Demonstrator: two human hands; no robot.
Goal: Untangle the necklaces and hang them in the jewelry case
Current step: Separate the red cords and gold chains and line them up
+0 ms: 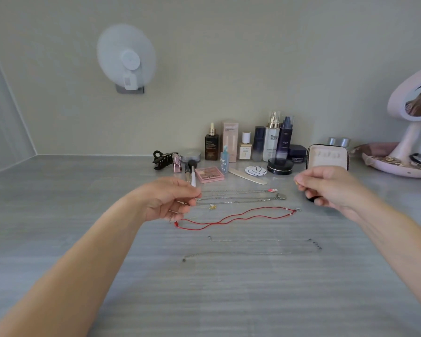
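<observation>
My left hand (pixel 173 200) pinches one end of a very fine gold necklace, whose small gold pendant (pixel 212 207) hangs just right of it. My right hand (pixel 326 186) pinches the other gold end, level with the left hand; the chain between them is barely visible. Below them, laid out in rows on the table, are a silver chain with a pink charm (pixel 272 190), a silver chain with a round pendant (pixel 281 196), a red cord necklace (pixel 236 216) and two thin silver chains (pixel 265 240) (pixel 229 254). The small jewelry case (pixel 326 155) stands open behind my right hand.
Cosmetic bottles (pixel 272 139), a pink palette (pixel 209 174), a black hair claw (pixel 163 159), brushes, a nail file (pixel 247 176) and a black jar (pixel 280 166) line the back of the grey table. A pink mirror with a tray (pixel 404 147) stands at the right. A fan (pixel 127 59) hangs on the wall.
</observation>
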